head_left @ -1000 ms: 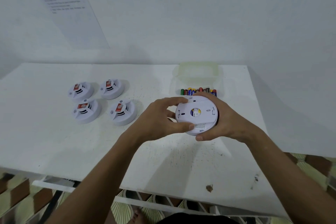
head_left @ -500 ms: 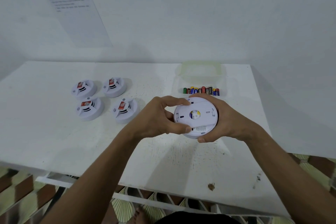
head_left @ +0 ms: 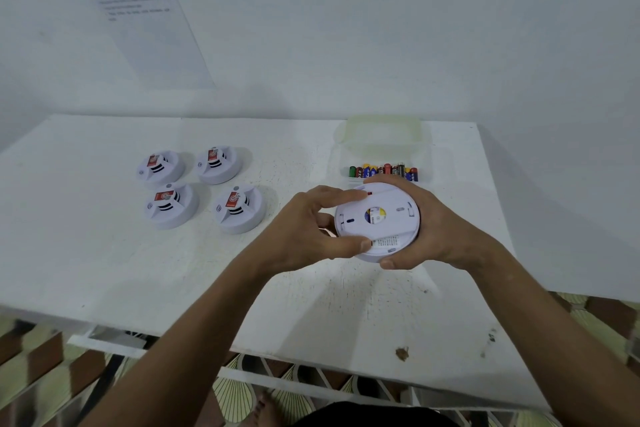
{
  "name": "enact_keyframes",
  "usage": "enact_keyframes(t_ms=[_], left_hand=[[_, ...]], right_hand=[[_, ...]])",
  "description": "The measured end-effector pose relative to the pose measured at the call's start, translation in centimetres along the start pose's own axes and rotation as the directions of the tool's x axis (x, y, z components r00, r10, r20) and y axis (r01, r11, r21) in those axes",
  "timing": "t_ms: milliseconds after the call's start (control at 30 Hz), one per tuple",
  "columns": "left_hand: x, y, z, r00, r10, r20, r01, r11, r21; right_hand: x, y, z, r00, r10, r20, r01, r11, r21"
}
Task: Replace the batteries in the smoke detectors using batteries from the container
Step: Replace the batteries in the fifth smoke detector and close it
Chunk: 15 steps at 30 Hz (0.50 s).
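Slightly turned since earlier, smoke detector at frame centre, back up, grasped by left hand and right hand, batteries just above.

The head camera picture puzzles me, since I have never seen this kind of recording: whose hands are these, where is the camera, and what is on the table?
There is no machine here. A person wears a camera on the head, so you look forward and down along their own arms. The left hand and right hand together hold one round white smoke detector above the white table, its back side facing the camera. On the table's left stand four more smoke detectors, in two rows of two. Behind the hands lies a row of coloured batteries in a clear container. A printed sheet hangs on the wall.
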<state>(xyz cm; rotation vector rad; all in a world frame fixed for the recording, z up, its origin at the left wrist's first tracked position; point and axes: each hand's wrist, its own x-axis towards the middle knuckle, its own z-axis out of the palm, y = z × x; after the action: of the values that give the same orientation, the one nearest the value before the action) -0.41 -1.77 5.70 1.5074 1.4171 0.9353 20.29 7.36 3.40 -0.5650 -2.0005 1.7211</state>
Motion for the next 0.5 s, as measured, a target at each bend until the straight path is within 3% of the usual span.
enact_keyframes(t_ms=[200,367,500], left_hand=[[-0.3,0.2,-0.1,1.0,0.029,0.008,-0.028,0.996,-0.086],[-0.2,0.7,-1.0,0.994,0.046,0.097,-0.04,0.997,-0.069],[-0.2,0.6,-1.2,0.995,0.029,0.091,-0.023,0.997,-0.076]], right_hand=[[-0.3,-0.6,-0.1,0.998,0.016,0.052,-0.016,1.0,0.003],[-0.3,-0.7,-0.1,0.995,0.002,0.096,-0.004,1.0,0.016],[0.0,-0.6,-0.2,0.994,0.029,0.103,-0.027,0.999,-0.019]])
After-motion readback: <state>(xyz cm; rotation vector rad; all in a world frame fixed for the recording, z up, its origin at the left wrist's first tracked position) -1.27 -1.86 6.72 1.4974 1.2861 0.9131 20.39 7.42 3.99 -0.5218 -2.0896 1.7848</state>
